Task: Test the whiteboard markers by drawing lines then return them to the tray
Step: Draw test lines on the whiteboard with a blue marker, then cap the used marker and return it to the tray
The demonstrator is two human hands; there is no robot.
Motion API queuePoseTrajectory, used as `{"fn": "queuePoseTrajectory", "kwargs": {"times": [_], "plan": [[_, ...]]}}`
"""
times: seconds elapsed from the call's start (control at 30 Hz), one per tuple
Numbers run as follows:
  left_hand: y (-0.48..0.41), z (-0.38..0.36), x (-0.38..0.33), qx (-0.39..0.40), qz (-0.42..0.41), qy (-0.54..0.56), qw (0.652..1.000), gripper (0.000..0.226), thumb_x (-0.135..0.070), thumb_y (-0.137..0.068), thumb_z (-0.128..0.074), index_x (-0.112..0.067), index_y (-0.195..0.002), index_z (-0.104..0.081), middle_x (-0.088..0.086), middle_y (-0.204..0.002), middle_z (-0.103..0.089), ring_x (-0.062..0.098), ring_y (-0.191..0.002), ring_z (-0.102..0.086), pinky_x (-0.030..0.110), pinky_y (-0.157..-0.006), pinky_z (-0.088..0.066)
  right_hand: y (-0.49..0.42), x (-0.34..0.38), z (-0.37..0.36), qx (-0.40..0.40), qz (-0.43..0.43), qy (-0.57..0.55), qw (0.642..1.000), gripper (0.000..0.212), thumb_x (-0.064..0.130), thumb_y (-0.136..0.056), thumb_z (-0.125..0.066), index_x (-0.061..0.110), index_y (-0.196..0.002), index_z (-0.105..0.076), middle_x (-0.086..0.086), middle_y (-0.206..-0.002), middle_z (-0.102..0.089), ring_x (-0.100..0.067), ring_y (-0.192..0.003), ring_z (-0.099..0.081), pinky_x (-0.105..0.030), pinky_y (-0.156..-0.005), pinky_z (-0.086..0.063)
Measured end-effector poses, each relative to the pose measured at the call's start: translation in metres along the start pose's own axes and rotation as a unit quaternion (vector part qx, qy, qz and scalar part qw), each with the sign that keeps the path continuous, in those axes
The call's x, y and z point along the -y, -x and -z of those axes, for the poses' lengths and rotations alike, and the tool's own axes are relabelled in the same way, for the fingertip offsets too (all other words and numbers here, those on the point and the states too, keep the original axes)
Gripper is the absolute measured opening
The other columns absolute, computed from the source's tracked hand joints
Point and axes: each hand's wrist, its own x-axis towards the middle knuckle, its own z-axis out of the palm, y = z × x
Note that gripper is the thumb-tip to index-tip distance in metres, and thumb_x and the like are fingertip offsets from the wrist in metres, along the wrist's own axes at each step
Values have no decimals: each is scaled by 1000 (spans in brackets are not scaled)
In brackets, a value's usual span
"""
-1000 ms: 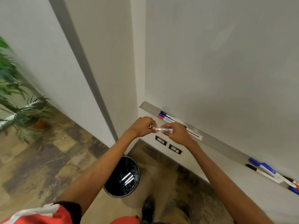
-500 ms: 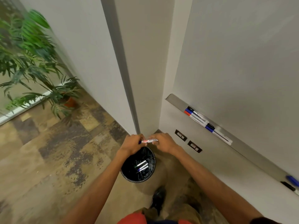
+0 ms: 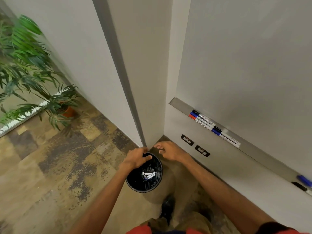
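Note:
Both my hands hover over a black wastebasket (image 3: 135,184) on the floor. My left hand (image 3: 135,157) hangs above its far rim with loosely curled fingers and no marker visible in it. My right hand (image 3: 169,151) is just to the right, fingers spread and empty. Several white markers (image 3: 148,175) lie inside the bin. On the metal tray (image 3: 179,105) under the whiteboard (image 3: 244,65) lie a black, a blue and a red capped marker (image 3: 200,119), with further markers (image 3: 225,136) beside them. A blue and a black marker (image 3: 303,182) lie at the tray's right end.
A potted plant (image 3: 30,68) stands at the left by a glass wall. A wall corner (image 3: 135,98) juts out just beyond the bin. Two wall outlets (image 3: 195,145) sit below the tray. My shoe (image 3: 167,208) is on the patterned carpet near the bin.
My hands carried a red-labelled marker from the tray down over the bin. Now neither hand shows it, my right hand has spread, and more markers lie in the bin.

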Motion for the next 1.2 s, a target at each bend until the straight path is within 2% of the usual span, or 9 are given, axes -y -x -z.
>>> {"fn": "queuePoseTrajectory", "kwargs": {"times": [0.2, 0.3, 0.5, 0.67, 0.83, 1.07, 1.2], "plan": [[-10, 4, -34, -4, -37, 17, 999, 41, -45, -94, -58, -23, -129, -57, -1, -124, -67, 20, -115, -62, 35, -97, -47, 20, -21, 9, -54, -39, -45, 997, 34, 15, -93, -63, 21, -126, -64, -1, -120, -70, -14, -107, -65, -26, -94, -51], [-18, 3, -57, 4, -64, 12, 998, 40, -43, -94, -58, -23, -129, -58, 0, -123, -67, 19, -112, -63, 34, -94, -48, 38, -31, 17, -91, -64, -75, 991, 30, 18, -93, -64, 23, -122, -65, 1, -117, -70, -14, -104, -65, -31, -94, -53], [-31, -6, -122, 6, -144, -3, 990, 33, -35, -95, -58, -22, -126, -61, -1, -117, -68, 21, -108, -63, 32, -91, -46, 87, -68, 40, -177, -111, -112, 972, 26, 17, -96, -61, 21, -120, -66, -3, -117, -69, -16, -102, -63, -30, -93, -52], [-41, -22, -186, 18, -203, 7, 979, 35, -35, -98, -57, -21, -130, -58, -1, -124, -65, 15, -106, -63, 29, -92, -47, 139, -105, 61, -252, -155, -120, 948, 25, 16, -97, -60, 17, -120, -67, -4, -117, -69, -18, -99, -63, -29, -91, -52], [-42, -48, -261, 32, -272, 18, 962, 32, -30, -99, -57, -18, -129, -58, 3, -126, -64, 19, -112, -62, 26, -92, -47, 207, -152, 79, -336, -204, -122, 912, 22, 16, -97, -59, 17, -118, -68, -3, -116, -70, -16, -96, -65, -32, -89, -54], [-39, -105, -378, 41, -340, 10, 939, 31, -30, -100, -55, -19, -129, -58, 1, -124, -64, 16, -109, -61, 25, -90, -45, 311, -229, 89, -418, -295, -134, 849, 17, 15, -97, -59, 15, -112, -68, -3, -113, -69, -16, -98, -64, -32, -92, -54], [-34, -141, -440, 51, -372, -11, 927, 31, -29, -100, -54, -18, -128, -58, 2, -124, -64, 18, -110, -61, 34, -96, -49, 363, -269, 91, -436, -352, -140, 816, 17, 15, -96, -60, 13, -111, -69, -4, -110, -71, -20, -98, -66, -30, -88, -54]]}}
